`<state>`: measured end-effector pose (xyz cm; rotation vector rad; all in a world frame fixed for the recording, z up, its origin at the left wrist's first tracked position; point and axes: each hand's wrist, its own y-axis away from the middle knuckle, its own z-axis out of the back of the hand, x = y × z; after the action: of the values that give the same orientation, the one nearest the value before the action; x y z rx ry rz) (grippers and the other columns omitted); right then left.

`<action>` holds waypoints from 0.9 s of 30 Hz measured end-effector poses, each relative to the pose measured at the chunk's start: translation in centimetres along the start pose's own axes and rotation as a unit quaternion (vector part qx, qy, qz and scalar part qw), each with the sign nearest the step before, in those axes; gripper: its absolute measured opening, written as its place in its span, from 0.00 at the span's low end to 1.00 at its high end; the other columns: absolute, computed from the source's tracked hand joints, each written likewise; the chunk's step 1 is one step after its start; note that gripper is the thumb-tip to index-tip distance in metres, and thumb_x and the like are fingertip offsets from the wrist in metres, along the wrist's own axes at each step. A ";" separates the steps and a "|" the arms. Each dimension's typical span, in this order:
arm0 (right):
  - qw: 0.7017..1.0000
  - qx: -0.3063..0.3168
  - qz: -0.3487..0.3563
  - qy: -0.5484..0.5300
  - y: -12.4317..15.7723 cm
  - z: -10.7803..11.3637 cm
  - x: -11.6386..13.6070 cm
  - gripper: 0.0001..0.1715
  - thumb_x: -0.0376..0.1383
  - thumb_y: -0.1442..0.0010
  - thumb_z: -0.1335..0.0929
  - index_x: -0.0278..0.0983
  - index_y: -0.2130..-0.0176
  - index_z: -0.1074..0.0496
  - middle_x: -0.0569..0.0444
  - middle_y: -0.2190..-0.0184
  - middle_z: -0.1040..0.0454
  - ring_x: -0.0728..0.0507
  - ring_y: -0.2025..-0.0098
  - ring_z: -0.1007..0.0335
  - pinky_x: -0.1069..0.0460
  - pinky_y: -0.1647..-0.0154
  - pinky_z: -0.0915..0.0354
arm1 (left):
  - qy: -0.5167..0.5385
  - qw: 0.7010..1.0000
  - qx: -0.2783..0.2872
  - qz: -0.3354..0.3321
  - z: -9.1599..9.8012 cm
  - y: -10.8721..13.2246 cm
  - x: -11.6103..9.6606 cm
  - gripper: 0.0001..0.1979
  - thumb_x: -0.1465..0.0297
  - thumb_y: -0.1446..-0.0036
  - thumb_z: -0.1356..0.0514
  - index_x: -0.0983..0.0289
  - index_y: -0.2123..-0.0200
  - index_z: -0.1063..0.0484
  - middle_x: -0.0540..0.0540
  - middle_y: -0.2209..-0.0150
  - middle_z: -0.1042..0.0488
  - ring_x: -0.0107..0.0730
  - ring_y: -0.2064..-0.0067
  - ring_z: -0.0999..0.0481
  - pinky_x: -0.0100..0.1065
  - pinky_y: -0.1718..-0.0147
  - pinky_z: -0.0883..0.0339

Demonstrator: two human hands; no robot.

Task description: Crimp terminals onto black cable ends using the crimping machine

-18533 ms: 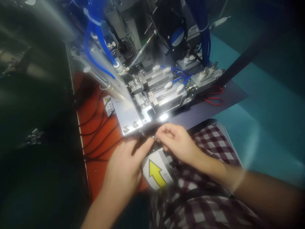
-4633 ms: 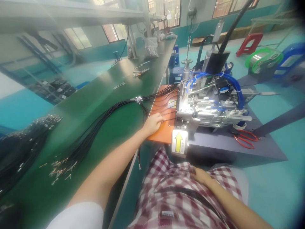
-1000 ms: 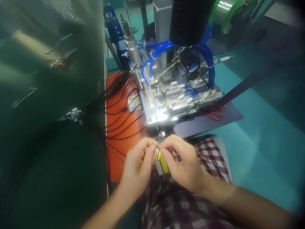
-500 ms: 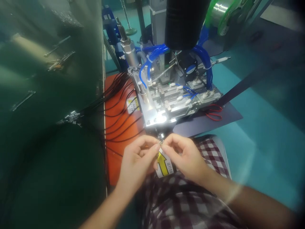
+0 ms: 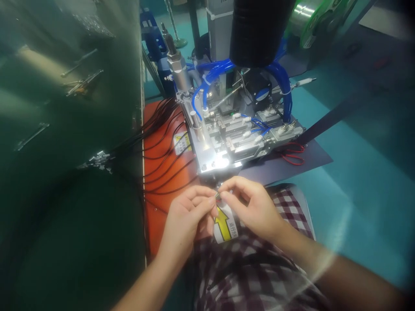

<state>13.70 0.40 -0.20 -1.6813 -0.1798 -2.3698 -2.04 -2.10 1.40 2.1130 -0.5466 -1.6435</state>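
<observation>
The left hand (image 5: 186, 218) and right hand (image 5: 256, 207) meet in front of the machine (image 5: 243, 144), fingertips close together. Between them is a small part (image 5: 217, 196), greenish with a touch of red, too small to make out further. The left thumb and forefinger pinch one side of it, the other fingers loosely curled beneath; the right thumb and forefinger close on the other side, the remaining fingers bent inward. The part sits just above the arrow label (image 5: 225, 224), below the machine's bright front edge. To the left, black cables (image 5: 162, 172) cross the orange board (image 5: 157, 235) from the machine toward the green bench (image 5: 81, 242), where metal connectors (image 5: 100, 159) lie in a cluster. Blue tubes (image 5: 220, 69) arch over the machine, and a checked apron (image 5: 223, 285) covers the person's lap
</observation>
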 end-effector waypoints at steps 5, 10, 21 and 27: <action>0.998 0.010 -0.027 -0.057 -0.1 -0.8 0.0 0.05 0.32 0.41 0.33 0.36 0.69 0.29 0.57 0.73 0.27 0.49 0.72 0.34 0.54 0.69 0.37 | -0.002 1.000 -0.001 -0.011 0.0 0.1 0.0 0.11 0.66 0.48 0.35 0.65 0.65 0.31 0.48 0.78 0.27 0.22 0.85 0.34 0.25 0.84 0.39; 0.994 0.032 -0.053 -0.091 0.1 -1.0 -0.1 0.07 0.34 0.38 0.35 0.36 0.69 0.32 0.57 0.73 0.29 0.49 0.71 0.33 0.53 0.67 0.35 | 0.005 1.000 0.014 -0.018 0.0 0.2 -0.1 0.10 0.66 0.47 0.36 0.64 0.66 0.33 0.49 0.77 0.27 0.22 0.84 0.33 0.25 0.83 0.40; 0.992 0.024 -0.048 -0.110 0.1 -1.0 -0.4 0.07 0.35 0.37 0.35 0.36 0.68 0.31 0.55 0.70 0.28 0.48 0.67 0.31 0.53 0.63 0.34 | -0.006 0.999 0.027 -0.042 0.6 -0.1 -0.1 0.09 0.68 0.45 0.36 0.66 0.65 0.31 0.49 0.76 0.27 0.17 0.82 0.37 0.23 0.79 0.41; 0.990 0.033 -0.069 -0.122 0.0 -0.6 -0.1 0.05 0.34 0.39 0.34 0.36 0.67 0.29 0.55 0.70 0.26 0.48 0.68 0.31 0.53 0.67 0.35 | -0.008 0.999 0.026 -0.037 0.8 -0.2 -0.1 0.09 0.68 0.46 0.36 0.66 0.66 0.31 0.49 0.77 0.27 0.17 0.83 0.37 0.23 0.80 0.42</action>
<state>13.21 0.23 -0.51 -1.9812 -0.4227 -2.2165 -2.85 -1.97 1.18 2.1842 -0.5288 -1.7038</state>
